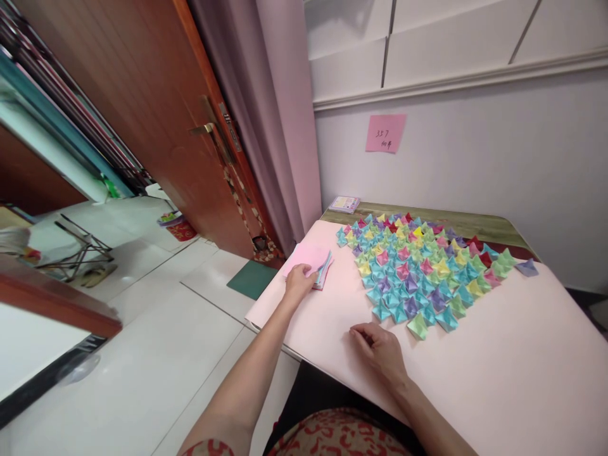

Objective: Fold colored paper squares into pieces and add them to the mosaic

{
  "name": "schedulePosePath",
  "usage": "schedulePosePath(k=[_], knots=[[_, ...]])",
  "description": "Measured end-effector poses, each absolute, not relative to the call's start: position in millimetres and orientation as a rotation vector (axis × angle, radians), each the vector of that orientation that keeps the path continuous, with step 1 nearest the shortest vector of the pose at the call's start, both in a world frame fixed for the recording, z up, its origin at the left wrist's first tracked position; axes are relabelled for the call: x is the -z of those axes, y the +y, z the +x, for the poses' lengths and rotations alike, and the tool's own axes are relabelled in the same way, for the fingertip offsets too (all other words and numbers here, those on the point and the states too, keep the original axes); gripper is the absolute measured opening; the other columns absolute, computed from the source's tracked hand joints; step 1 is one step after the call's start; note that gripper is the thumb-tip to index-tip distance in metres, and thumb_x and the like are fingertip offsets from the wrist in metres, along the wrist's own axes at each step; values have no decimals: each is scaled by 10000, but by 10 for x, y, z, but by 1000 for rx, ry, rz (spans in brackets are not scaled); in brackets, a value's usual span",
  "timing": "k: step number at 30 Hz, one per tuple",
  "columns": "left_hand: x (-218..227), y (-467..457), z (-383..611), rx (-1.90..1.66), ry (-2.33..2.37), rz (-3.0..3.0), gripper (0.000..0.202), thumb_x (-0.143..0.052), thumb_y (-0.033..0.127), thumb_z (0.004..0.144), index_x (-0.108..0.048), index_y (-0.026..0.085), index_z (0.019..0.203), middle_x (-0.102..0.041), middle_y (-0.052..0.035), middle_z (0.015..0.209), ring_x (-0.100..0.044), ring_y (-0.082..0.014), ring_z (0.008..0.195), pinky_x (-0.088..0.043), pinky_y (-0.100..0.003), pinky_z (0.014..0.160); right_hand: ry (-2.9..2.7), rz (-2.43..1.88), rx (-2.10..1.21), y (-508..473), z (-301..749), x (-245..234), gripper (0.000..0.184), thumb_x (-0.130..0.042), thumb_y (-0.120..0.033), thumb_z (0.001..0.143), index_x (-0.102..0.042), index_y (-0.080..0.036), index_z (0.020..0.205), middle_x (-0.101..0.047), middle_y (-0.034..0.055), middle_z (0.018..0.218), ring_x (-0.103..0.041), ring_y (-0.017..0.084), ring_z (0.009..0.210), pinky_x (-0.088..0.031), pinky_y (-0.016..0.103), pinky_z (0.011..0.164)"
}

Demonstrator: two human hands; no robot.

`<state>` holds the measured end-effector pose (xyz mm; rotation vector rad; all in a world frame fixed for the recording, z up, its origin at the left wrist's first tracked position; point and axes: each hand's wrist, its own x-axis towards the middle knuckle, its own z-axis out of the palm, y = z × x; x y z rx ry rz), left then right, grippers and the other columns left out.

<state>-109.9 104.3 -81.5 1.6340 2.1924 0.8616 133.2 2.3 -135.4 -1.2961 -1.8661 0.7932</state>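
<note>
My left hand [299,282] rests on a small stack of coloured paper squares [311,261], pink sheet on top, at the left edge of the table; its fingers curl over the stack's near corner. My right hand [380,348] lies on the pale pink table cover [498,373], fingers curled loosely with nothing visible in them. Just beyond the right hand spreads a dense patch of several folded paper shapes [418,266] in blue, green, pink, yellow and purple. One purple folded piece [526,267] sits apart at the right.
A pad of coloured paper [344,204] lies at the table's far left corner. A pink note [385,133] is stuck on the wall. A wooden door [156,107] and curtain [266,114] stand left; a green mat [251,278] lies on the tiled floor.
</note>
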Motion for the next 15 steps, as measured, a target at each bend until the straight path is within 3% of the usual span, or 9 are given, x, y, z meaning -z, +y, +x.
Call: schedulePosePath(k=[4,8,15], knots=[[738,1018,-1076,-846,2195,1643,207,-575,295,822,-725,169,890,-739,-73,926,-657,-210,895,-448,-273,782,-1860,-1302,-794,18,1334,1355,226,-535,-335,881,-740,-246,846,-732,21,766,-666,189,678,-469,275,624],[707,1025,-1050,-836,2229,1637,331,-444,258,869,-702,162,685,-711,-72,735,-632,-200,767,-397,-266,679,-1854,-1306,-801,15,1335,1342,223,-541,-337,881,-742,-247,848,-728,14,754,-666,179,670,-473,265,617],[720,1077,-1104,-865,2306,1543,392,-398,271,870,-671,156,613,-658,-62,634,-594,-194,675,-338,-266,585,-1851,-1300,-797,23,1332,1345,228,-542,-343,881,-742,-239,845,-730,16,757,-666,178,666,-476,268,619]])
